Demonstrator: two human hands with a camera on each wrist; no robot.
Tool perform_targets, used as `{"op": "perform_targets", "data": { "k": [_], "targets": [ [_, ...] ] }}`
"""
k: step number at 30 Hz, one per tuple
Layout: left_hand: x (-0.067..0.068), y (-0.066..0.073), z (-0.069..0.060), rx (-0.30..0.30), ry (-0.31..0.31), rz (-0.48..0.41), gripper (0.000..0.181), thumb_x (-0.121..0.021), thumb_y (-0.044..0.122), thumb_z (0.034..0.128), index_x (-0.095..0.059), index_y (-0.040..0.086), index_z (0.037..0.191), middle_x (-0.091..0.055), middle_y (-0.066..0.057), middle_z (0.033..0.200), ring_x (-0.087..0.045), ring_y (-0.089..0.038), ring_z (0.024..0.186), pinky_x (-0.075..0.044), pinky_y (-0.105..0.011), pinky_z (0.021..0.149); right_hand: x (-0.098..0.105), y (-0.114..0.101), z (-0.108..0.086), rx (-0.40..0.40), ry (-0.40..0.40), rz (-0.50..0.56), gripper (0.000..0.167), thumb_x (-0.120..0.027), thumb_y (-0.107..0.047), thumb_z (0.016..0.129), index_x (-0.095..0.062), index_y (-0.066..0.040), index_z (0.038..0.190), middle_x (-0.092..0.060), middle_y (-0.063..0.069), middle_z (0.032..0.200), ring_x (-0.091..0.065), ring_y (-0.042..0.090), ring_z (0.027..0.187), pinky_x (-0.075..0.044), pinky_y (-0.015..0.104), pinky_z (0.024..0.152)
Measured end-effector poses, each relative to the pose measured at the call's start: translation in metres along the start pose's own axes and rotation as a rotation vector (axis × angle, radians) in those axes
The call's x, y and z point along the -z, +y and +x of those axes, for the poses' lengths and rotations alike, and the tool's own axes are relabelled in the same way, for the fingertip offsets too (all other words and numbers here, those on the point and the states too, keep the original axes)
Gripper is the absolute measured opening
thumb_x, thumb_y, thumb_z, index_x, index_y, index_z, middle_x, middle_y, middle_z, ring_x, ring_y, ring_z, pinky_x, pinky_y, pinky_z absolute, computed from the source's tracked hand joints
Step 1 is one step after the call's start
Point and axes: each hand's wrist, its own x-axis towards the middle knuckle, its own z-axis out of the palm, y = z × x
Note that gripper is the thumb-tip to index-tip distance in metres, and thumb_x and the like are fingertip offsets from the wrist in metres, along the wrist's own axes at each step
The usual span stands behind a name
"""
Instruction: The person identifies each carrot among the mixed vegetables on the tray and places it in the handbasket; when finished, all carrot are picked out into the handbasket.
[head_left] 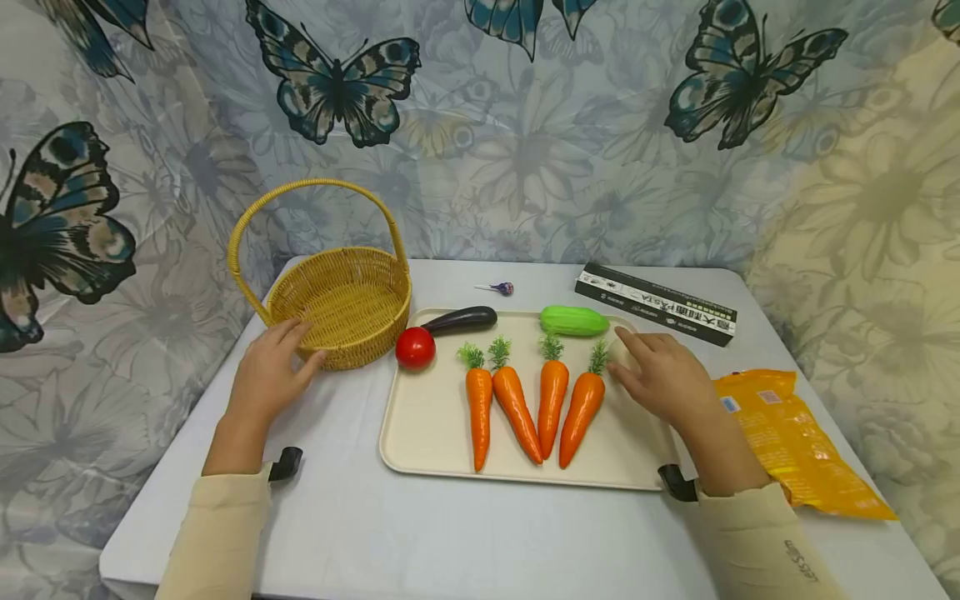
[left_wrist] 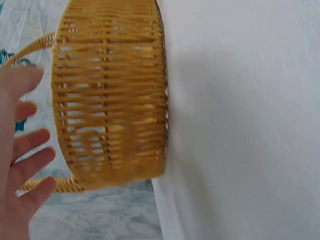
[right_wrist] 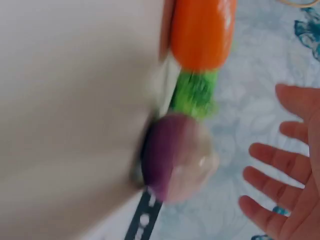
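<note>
Probably for reach, a round yellow wicker basket (left_wrist: 120,120) flanks the left hand (head_left: 270,371), tapered orange carrots (head_left: 515,404) the right hand (head_left: 667,375), fingers (right_wrist: 274,156) spread.

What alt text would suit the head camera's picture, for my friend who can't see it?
Over a white table, a person's left hand is near a yellow wicker basket, the right hand over a beige tray holding four carrots. A tomato, eggplant and green vegetable lie at its edges; a lollipop, black box and orange packet lie around it.

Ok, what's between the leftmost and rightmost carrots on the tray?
The second carrot and third carrot from left, lying on the tray; visible in the head view.
</note>
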Motion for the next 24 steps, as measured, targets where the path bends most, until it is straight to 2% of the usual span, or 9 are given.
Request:
{"op": "perform_targets", "data": {
  "k": [3,5,9,12,15,17,20,24],
  "targets": [
    [0.0,-0.004,-0.003,0.063,0.128,-0.02,0.044,-0.07,0.025,0.0903,-0.061,-0.001,0.124,-0.056,-0.022,0.119,-0.052,-0.043,0.109,-0.043,-0.058,0.088,-0.003,-0.01,-0.003,-0.054,-0.014,0.092,0.054,-0.063,-0.034,0.094,-0.051,-0.005,0.139,-0.055,0.025,0.129,-0.046,0.046,0.121,-0.037,0.063,0.098],
    [-0.001,-0.006,-0.004,0.124,0.163,-0.051,0.042,-0.068,0.027,0.0917,-0.062,-0.001,0.124,-0.055,-0.022,0.115,-0.053,-0.042,0.104,-0.045,-0.058,0.083,-0.005,-0.015,-0.004,-0.083,-0.044,0.136,0.052,-0.061,-0.035,0.096,-0.052,-0.005,0.138,-0.053,0.024,0.132,-0.043,0.047,0.125,-0.034,0.064,0.1],
    [-0.006,-0.01,-0.003,0.29,0.124,-0.156,0.053,-0.062,0.039,0.0952,-0.055,0.003,0.133,-0.046,-0.023,0.123,-0.05,-0.041,0.105,-0.043,-0.058,0.084,-0.01,-0.021,-0.006,-0.139,-0.107,0.203,0.054,-0.06,-0.037,0.096,-0.051,-0.006,0.139,-0.057,0.022,0.129,-0.051,0.046,0.119,-0.039,0.063,0.096],
    [-0.01,-0.011,-0.006,0.429,0.062,-0.237,0.063,-0.055,0.049,0.0957,-0.047,0.006,0.141,-0.036,-0.024,0.132,-0.049,-0.041,0.107,-0.042,-0.056,0.083,-0.015,-0.027,-0.007,-0.171,-0.161,0.232,0.054,-0.062,-0.038,0.094,-0.053,-0.005,0.136,-0.065,0.019,0.116,-0.063,0.039,0.097,-0.049,0.057,0.082],
    [-0.012,-0.01,-0.007,0.538,0.024,-0.316,0.069,-0.052,0.057,0.094,-0.043,0.01,0.144,-0.025,-0.024,0.14,-0.047,-0.041,0.113,-0.043,-0.056,0.084,-0.017,-0.033,-0.007,-0.186,-0.221,0.251,0.052,-0.063,-0.039,0.093,-0.056,-0.003,0.13,-0.066,0.015,0.103,-0.062,0.028,0.079,-0.051,0.046,0.067],
    [-0.015,-0.01,-0.006,0.568,0.007,-0.369,0.073,-0.049,0.061,0.0934,-0.04,0.01,0.145,-0.018,-0.025,0.146,-0.043,-0.043,0.119,-0.042,-0.058,0.088,-0.02,-0.035,-0.006,-0.202,-0.252,0.267,0.051,-0.065,-0.04,0.091,-0.058,-0.003,0.124,-0.064,0.011,0.093,-0.058,0.024,0.07,-0.049,0.04,0.06],
    [-0.021,-0.01,-0.004,0.565,0.015,-0.455,0.073,-0.051,0.059,0.0937,-0.038,0.007,0.143,-0.014,-0.024,0.151,-0.037,-0.046,0.127,-0.037,-0.059,0.097,-0.023,-0.037,-0.008,-0.223,-0.281,0.272,0.055,-0.068,-0.046,0.088,-0.061,0.002,0.115,-0.063,0.007,0.083,-0.056,0.021,0.067,-0.047,0.038,0.057],
    [-0.029,-0.011,-0.005,0.577,0.066,-0.564,0.068,-0.058,0.055,0.0925,-0.041,0.004,0.136,-0.017,-0.019,0.154,-0.032,-0.047,0.132,-0.032,-0.057,0.105,-0.03,-0.04,-0.008,-0.26,-0.345,0.246,0.062,-0.066,-0.061,0.083,-0.063,0.001,0.087,-0.058,0.006,0.07,-0.053,0.021,0.061,-0.042,0.036,0.054]
  ]
}}
